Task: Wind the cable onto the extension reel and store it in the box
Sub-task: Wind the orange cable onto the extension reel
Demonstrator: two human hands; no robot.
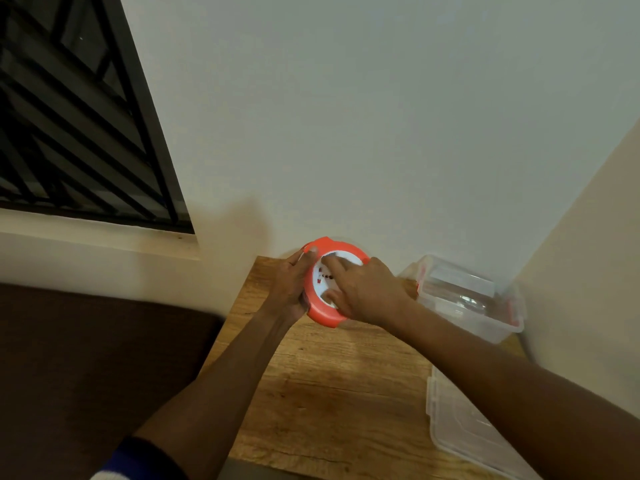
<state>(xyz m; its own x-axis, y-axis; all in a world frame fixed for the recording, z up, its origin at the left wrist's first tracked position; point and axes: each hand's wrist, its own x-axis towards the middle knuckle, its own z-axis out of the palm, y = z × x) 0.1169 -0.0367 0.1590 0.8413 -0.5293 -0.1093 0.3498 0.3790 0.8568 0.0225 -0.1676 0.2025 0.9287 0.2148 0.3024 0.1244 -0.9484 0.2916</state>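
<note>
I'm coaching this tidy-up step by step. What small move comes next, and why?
Probably keep turning the reel's white face. The left hand grips the orange reel by its rim, and the right hand lies across the face, as if winding. The clear box sits open beside it, its lid off.

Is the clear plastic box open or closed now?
Open: the box has no cover on, and its lid lies apart on the table.

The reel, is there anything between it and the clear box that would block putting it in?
Nothing visible blocks it. The orange reel, held by the left hand and right hand, sits just left of the clear box, which is open on the table. Its lid lies apart, nearer the person.
</note>
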